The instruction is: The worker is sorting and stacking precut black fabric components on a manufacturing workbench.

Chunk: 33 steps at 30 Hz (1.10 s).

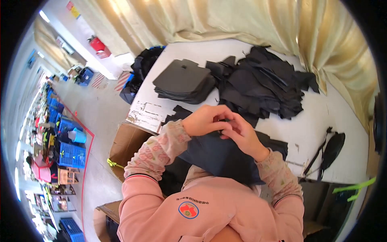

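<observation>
My left hand (204, 120) and my right hand (244, 136) meet at the middle of the view, above the table's near edge. Their fingers are bent and pinched together at the tips. Something small and dark shows between them, too hidden to name. Beneath my wrists a dark fabric piece (213, 155) spreads from the table toward my lap. Just past my hands lies a heap of black cut fabric pieces (262, 82). To its left stands a stack of dark grey flat panels (183, 80) with shaped edges.
A black pouch with a strap (333, 150) lies on the white table (350, 121) at right. An open cardboard box (128, 141) stands against the left edge. Beige curtains (242, 20) hang behind. Blue crates (72, 155) and people line the far left floor.
</observation>
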### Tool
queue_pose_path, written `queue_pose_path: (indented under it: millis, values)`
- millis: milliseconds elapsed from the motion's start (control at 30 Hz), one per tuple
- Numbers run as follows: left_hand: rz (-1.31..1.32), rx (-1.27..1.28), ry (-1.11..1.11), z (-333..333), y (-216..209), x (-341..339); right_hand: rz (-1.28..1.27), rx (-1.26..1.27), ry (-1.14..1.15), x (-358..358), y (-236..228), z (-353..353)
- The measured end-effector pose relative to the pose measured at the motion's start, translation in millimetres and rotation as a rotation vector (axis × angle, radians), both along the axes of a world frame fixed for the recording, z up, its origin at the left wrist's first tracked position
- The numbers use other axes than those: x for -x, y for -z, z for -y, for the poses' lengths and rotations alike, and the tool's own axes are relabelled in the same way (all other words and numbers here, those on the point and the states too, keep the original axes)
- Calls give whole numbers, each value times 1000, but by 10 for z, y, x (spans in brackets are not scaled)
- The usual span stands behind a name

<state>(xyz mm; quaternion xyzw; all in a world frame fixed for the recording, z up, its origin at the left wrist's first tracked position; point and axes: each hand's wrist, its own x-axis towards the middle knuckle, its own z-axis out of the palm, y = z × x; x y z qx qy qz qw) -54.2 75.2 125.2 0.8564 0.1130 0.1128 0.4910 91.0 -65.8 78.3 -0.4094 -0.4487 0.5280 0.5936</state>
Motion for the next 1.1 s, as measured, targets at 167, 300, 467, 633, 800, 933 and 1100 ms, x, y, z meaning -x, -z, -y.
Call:
queue_pose_path:
  millis: [167, 300, 467, 633, 800, 933, 1100]
  values:
    - [242, -944, -681, -1111, 642, 62, 207, 134, 161, -140, 80, 197]
    - [-245, -705, -665, -1380, 1095, 245, 223, 166, 156, -174, 196, 283]
    - [-236, -652, -673, -1377, 967, 285, 182, 182, 115, -177, 237, 282]
    - [-270, -636, -629, -1432, 896, 329, 203, 190, 83, -139, 303, 220]
    - [-222, -610, -650, -1411, 943, 319, 227, 206, 74, -90, 308, 239]
    - [-137, -628, -685, -1424, 1052, 260, 232, 207, 89, -36, 302, 274]
    - [162, -669, -839, -1225, 850, 302, 419, 67, 266, -36, 290, 244]
